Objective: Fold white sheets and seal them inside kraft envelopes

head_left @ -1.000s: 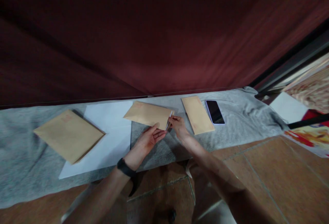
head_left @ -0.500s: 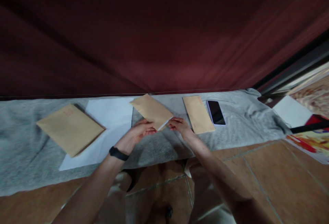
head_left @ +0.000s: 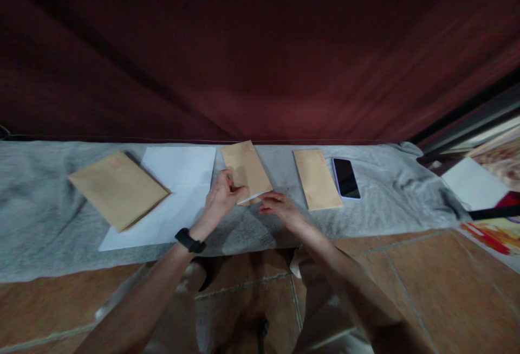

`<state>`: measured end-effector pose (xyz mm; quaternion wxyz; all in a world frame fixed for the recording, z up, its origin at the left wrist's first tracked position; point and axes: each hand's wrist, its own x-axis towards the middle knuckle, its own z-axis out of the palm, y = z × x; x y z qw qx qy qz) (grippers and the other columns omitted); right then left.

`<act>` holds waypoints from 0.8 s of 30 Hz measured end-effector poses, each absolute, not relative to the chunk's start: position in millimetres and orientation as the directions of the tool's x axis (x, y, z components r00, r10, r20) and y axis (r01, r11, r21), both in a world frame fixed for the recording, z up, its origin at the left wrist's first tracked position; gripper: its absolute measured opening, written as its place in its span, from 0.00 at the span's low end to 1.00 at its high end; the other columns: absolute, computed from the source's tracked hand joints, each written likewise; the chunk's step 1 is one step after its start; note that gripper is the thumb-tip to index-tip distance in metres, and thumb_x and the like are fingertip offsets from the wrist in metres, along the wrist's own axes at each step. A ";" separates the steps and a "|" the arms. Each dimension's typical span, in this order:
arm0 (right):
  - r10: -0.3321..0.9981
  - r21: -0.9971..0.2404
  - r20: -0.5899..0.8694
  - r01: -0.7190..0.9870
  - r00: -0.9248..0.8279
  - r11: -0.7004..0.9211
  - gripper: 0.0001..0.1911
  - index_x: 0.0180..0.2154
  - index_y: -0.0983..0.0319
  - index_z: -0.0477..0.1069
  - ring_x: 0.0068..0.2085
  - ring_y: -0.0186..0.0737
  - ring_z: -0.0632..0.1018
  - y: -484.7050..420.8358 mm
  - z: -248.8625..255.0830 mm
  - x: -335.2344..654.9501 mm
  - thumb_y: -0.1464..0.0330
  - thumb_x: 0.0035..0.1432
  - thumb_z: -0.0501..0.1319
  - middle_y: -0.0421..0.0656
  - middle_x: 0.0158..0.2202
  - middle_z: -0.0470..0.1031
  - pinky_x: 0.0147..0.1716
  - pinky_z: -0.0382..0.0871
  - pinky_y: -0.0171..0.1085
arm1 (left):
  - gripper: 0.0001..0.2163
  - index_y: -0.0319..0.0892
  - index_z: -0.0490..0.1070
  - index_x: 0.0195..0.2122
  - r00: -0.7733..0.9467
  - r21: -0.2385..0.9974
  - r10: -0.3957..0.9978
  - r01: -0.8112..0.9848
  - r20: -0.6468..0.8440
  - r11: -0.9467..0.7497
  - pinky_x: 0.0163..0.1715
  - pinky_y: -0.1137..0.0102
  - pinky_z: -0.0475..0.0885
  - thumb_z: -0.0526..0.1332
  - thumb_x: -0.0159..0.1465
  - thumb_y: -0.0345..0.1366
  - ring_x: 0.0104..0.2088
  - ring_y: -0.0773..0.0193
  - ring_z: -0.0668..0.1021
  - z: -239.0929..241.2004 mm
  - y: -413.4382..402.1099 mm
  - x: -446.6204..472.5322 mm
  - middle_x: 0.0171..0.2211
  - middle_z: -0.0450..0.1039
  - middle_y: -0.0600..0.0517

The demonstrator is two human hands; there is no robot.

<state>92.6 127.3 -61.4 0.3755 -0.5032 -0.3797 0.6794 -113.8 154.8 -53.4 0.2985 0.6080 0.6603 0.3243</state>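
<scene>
A narrow brown paper envelope [head_left: 248, 167] sits in front of me on the grey cloth, its near end showing a white edge of paper [head_left: 251, 198]. My left hand [head_left: 221, 194], with a black band on the wrist, is closed at the envelope's left side, thumb over its near left corner. At the near right corner, my right hand [head_left: 279, 206] has its bent fingertips pinched against the opening. The fingers' undersides are hidden.
To the left, a larger stack of brown envelopes [head_left: 117, 188] lies partly over white paper sheets [head_left: 182, 172]. On the right are another brown envelope [head_left: 317, 179] and a phone [head_left: 346, 178]. A dark red curtain [head_left: 260, 72] hangs behind the grey cloth [head_left: 385, 197].
The envelope has turned more upright in view and now seems to lie lower on the cloth. My left hand has shifted up along its left side; my right hand stays by the opening.
</scene>
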 end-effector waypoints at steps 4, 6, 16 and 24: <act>0.895 -0.902 -0.377 -0.124 -0.240 -0.413 0.06 0.34 0.59 0.79 0.31 0.36 0.78 125.8 -59.3 93.8 0.67 0.50 0.68 0.39 0.31 0.79 0.36 0.77 0.39 | 0.38 0.47 0.61 0.65 0.167 0.582 0.974 0.782 0.149 -0.224 0.61 0.52 0.65 0.72 0.53 0.41 0.64 0.45 0.67 -55.1 143.0 -105.1 0.64 0.62 0.43; 0.893 -0.903 -0.381 -0.110 -0.241 -0.415 0.06 0.34 0.58 0.79 0.30 0.36 0.78 126.7 -59.8 94.4 0.66 0.50 0.69 0.38 0.29 0.78 0.35 0.77 0.38 | 0.36 0.49 0.61 0.65 0.227 0.535 0.967 0.806 0.116 -0.253 0.62 0.51 0.63 0.70 0.55 0.40 0.66 0.44 0.64 -57.9 140.5 -105.2 0.67 0.59 0.44; 0.855 -0.891 -0.437 0.010 -0.279 -0.453 0.09 0.34 0.59 0.80 0.26 0.34 0.77 133.2 -59.5 100.6 0.62 0.51 0.71 0.40 0.32 0.80 0.27 0.75 0.34 | 0.30 0.45 0.62 0.65 0.262 0.507 0.964 0.824 0.055 -0.253 0.65 0.53 0.60 0.64 0.62 0.41 0.68 0.48 0.62 -64.3 139.4 -111.7 0.68 0.57 0.42; 0.919 -0.945 -0.327 0.074 -0.221 -0.319 0.13 0.37 0.62 0.79 0.24 0.33 0.75 150.9 -53.3 119.3 0.60 0.56 0.66 0.41 0.27 0.79 0.25 0.70 0.32 | 0.26 0.45 0.66 0.62 0.254 0.467 0.964 0.845 0.073 -0.258 0.65 0.50 0.58 0.64 0.63 0.42 0.66 0.45 0.63 -62.9 136.5 -112.5 0.65 0.61 0.42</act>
